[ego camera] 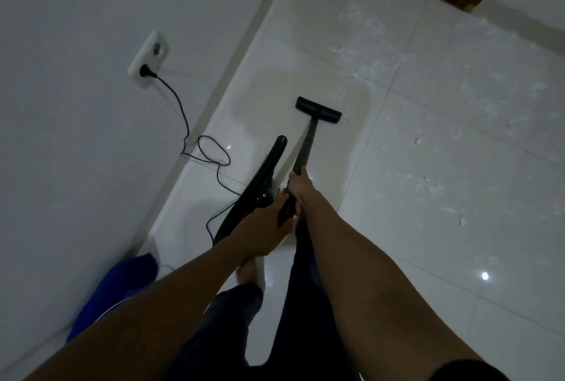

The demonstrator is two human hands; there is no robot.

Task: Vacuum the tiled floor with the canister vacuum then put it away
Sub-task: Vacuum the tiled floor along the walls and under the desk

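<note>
Blue cloth (122,283): on the floor against the wall, left of the left forearm.
Left hand (263,231): fingers curled round the black handle end of the wand, nearest the body.
Right hand (298,186): fingers clenched round the wand (306,142), just ahead of the left hand.
Hose (269,166): black, arcs beside the wand on its left.
Power cord (185,124): looped on the tiles, plugged into the wall socket (149,59).
Floor head (318,109): black, flat on the white tiled floor (428,197).
Debris (363,53): white scraps scattered beyond and to the right of the floor head.
</note>
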